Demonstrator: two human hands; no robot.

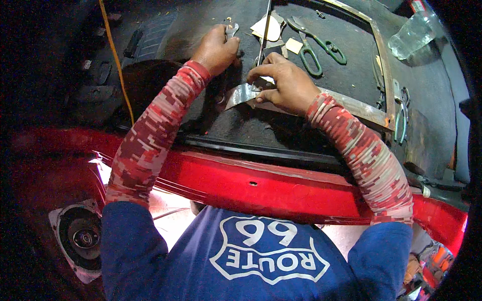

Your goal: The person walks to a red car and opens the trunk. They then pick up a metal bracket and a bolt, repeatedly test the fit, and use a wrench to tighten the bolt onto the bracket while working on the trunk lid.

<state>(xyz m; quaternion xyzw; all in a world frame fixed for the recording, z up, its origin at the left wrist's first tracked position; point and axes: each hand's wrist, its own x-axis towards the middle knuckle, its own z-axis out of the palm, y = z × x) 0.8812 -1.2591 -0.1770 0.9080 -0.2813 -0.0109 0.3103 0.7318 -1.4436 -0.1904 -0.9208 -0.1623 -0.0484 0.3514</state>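
We see green-handled tin snips (317, 50) lying open on the dark carpet (346, 75), toward its far side. Beside them we find pale offcuts of sheet (271, 27). A crumpled clear plastic cup (414, 32) sits at the far right corner. A rusty flat metal bar (369, 111) runs along the carpet's right part, and pliers (401, 113) lie by the right edge. Along the near edge we see the red car body sill (261, 185). A round speaker (80, 238) shows lower left, and a yellow cord (116, 60) crosses the far left.
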